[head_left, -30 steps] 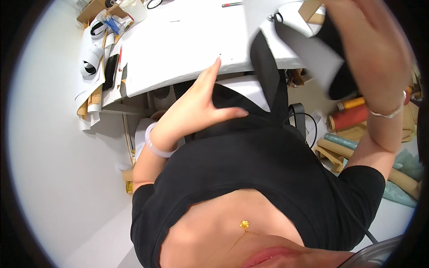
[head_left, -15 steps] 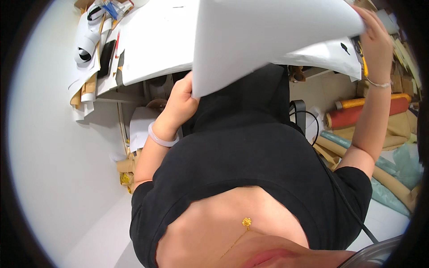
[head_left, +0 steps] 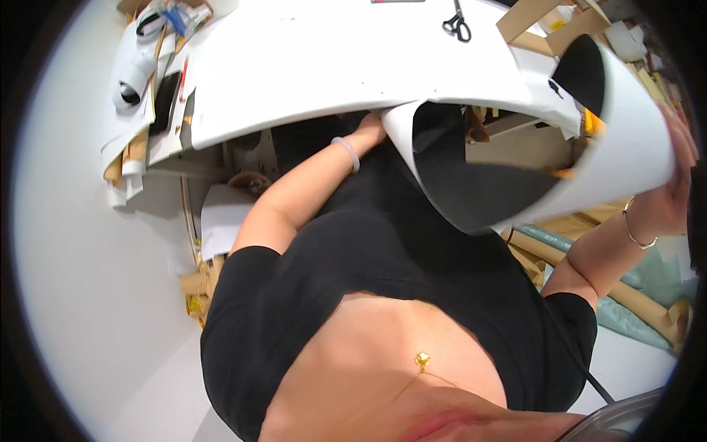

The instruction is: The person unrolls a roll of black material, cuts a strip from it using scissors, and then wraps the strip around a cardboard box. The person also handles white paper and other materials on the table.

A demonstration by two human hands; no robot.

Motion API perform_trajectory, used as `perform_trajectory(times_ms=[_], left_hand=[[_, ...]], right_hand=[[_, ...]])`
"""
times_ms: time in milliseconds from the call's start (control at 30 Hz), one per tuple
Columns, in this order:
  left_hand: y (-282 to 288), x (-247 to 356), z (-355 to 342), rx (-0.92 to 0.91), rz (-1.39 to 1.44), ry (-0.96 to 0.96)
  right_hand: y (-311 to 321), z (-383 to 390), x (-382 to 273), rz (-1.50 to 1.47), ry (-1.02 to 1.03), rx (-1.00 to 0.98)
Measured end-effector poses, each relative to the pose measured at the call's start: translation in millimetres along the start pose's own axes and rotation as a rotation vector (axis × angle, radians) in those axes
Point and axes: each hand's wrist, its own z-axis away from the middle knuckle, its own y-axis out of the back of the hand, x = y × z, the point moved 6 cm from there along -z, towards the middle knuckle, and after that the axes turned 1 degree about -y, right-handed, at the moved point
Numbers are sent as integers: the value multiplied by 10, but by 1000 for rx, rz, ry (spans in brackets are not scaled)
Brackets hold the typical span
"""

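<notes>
Raised before the black shirt (head_left: 383,250), at the near right side of the counter (head_left: 294,81): a large curled sheet (head_left: 633,140), white outside and dark grey inside, spanning both hands in a broad loop. Bent around the sheet's right end, the right hand (head_left: 676,169), blurred but apparently closed on it. At the sheet's left corner, by the counter's near edge, the left hand (head_left: 374,125); no telling how tightly closed, with fingertips hidden.

Likely light and springy to handle, thin enough to bend, stiff enough to hold a curve, perhaps slippery on the smooth white face and prone to creasing under a hard pinch. Best taken by opposite edges or corners.

Farther out, by the counter's right side, an open cardboard box (head_left: 532,43) with pale and yellow contents, too small to identify. Nearby on the counter, black-handled scissors (head_left: 456,23). To the left, curled white rolls (head_left: 136,70), a black phone-like slab (head_left: 166,103) and a red pen (head_left: 184,79).
</notes>
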Motion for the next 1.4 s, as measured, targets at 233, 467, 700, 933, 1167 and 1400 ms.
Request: perform_trajectory(times_ms=[233,467,700,933,1167,1400], left_hand=[[-24,202,432,-410,77,-245],[1816,2339,2234,-224,-163,-193],[1899,2789,1991,18,651,-91],[2826,1688,2508,264,856,-517],[3092,1261,3181,332,915,-498],[3165,848,3348,374,981,-451]], right_hand=[[-246,-113,-249,44,-286,-177],[-868,-241,-394,-9,-141,-246],[-1813,-708,-243,100,2,-106],[-1637,-124,1758,-698,-955,800],[-2267,2066,4377,-1158,-1713,1074],[-2032,2376,5241,-953,-1746,936]])
